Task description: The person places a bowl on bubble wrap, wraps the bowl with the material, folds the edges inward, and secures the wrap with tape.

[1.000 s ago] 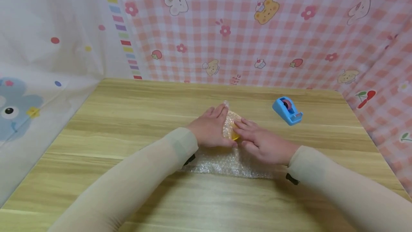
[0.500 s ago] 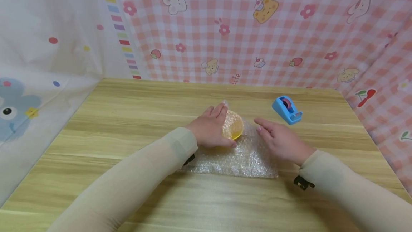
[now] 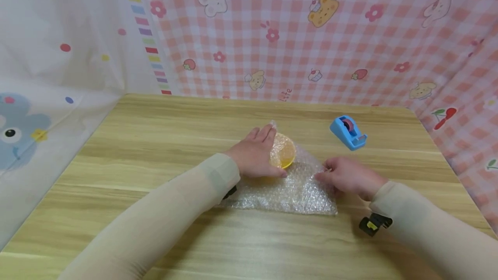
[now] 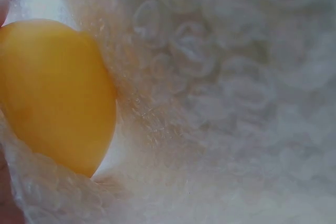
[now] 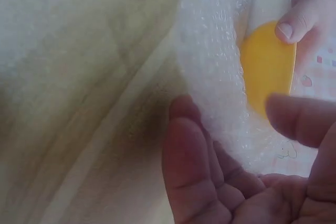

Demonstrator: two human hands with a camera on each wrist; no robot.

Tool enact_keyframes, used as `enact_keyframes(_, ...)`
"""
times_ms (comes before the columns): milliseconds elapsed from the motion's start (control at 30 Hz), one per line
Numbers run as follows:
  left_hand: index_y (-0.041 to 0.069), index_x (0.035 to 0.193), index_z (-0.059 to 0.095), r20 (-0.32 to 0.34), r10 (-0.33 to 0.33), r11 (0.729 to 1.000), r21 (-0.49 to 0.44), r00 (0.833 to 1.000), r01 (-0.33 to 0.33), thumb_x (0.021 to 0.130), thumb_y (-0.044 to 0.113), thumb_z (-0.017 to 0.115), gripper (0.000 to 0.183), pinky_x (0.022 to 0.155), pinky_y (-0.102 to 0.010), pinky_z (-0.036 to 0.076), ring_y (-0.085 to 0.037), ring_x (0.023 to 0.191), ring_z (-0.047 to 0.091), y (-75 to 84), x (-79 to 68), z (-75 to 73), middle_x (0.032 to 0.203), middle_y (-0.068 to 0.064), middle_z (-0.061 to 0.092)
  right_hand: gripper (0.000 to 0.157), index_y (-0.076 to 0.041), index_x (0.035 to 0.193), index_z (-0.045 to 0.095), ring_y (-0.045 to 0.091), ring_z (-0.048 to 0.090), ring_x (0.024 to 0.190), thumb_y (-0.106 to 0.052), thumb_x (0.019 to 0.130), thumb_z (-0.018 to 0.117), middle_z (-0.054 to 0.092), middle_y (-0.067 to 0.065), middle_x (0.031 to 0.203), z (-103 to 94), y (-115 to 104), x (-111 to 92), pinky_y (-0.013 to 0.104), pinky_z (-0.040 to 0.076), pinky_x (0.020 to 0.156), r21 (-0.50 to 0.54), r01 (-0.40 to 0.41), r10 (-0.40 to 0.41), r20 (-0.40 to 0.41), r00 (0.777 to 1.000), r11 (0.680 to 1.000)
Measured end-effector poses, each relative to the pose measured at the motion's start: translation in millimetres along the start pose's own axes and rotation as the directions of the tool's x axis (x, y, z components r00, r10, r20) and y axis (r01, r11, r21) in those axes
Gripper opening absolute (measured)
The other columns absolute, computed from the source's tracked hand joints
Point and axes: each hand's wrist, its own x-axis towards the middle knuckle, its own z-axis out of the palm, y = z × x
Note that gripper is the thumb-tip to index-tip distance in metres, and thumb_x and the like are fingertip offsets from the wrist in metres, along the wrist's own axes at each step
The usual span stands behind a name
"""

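A yellow bowl [image 3: 288, 154] lies tilted on a sheet of bubble wrap [image 3: 285, 195], part of which is folded over it. My left hand [image 3: 253, 152] grips the bowl through the wrap; in the right wrist view its thumb [image 5: 294, 27] rests on the bowl's edge. The smooth yellow side of the bowl [image 4: 58, 98] shows between layers of wrap in the left wrist view. At the sheet's right edge is my right hand [image 3: 352, 176], its fingers bent against the wrap and its thumb held apart from them in the right wrist view.
A blue tape dispenser [image 3: 348, 132] stands on the wood-grain table [image 3: 155, 120], behind and to the right of the wrap. Pink checked cloth [image 3: 241, 33] hangs along the back and right, white printed cloth [image 3: 50, 72] on the left.
My right hand has left the bowl, moved right and nearer to me, and come to the sheet's right edge with its fingers bending. The left hand has stayed on the bowl.
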Motion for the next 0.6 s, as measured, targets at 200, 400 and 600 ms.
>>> enact_keyframes(200, 0.004, 0.168, -0.005, -0.004, -0.005, 1.000, -0.011, 1.000, 0.005, 0.088, 0.081, 0.060, 0.129, 0.134, -0.043, 0.006, -0.040, 0.165, 0.001, 0.6, 0.6, -0.5, 0.177, -0.012, -0.013, 0.028, 0.002, 0.103, 0.066, 0.018, 0.067, 0.070, -0.020, 0.090, 0.078, 0.070, 0.008, 0.082, 1.9, 6, -8, 0.035, 0.061, 0.065, 0.073, -0.011, 0.005, 0.081, 0.997, 0.997)
enact_keyframes(400, 0.005, 0.169, -0.005, -0.007, -0.016, 1.000, -0.019, 1.000, 0.016, 0.088, 0.081, 0.060, 0.129, 0.134, -0.044, 0.008, -0.042, 0.164, 0.002, 0.3, 0.2, 0.5, 0.178, -0.011, -0.013, 0.027, 0.002, 0.104, 0.062, 0.017, 0.067, 0.066, -0.012, 0.087, 0.078, 0.069, 0.008, 0.076, 5.7, 10, -13, 0.034, 0.060, 0.061, 0.139, -0.019, 0.001, 0.126, 0.992, 0.990)
enact_keyframes(600, 0.005, 0.169, -0.004, -0.010, -0.012, 1.000, -0.017, 1.000, 0.012, 0.088, 0.081, 0.060, 0.128, 0.134, -0.043, 0.007, -0.041, 0.164, 0.002, 0.2, 0.7, 1.0, 0.178, -0.011, -0.012, 0.022, 0.002, 0.103, 0.059, 0.016, 0.066, 0.064, -0.008, 0.090, 0.073, 0.068, 0.008, 0.073, 5.1, 7, -15, 0.033, 0.060, 0.060, 0.160, -0.028, 0.006, 0.138, 0.990, 0.987)
